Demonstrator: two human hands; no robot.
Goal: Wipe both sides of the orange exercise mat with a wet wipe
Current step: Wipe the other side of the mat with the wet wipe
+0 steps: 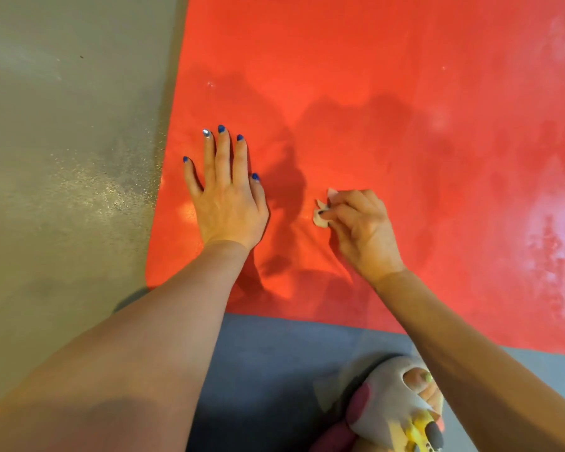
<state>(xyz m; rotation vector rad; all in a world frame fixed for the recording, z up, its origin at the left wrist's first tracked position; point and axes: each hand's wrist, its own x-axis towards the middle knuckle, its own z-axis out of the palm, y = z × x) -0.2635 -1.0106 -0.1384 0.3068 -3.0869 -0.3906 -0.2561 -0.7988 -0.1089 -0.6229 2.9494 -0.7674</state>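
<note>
Head view: orange mat (388, 76) flat on floor (62, 141). Left hand (227, 197) flat, fingers straight, pressing mat near left edge. Right hand (361, 225) pinches crumpled wet wipe (320, 218) against mat near front-left corner. Step: wiping upper side. Next likely: sweep wipe onward, later flip mat.

Grey-green floor (62, 158) at left — blue-grey floor (268, 370) below, a slippered foot (395, 396) on it.
</note>
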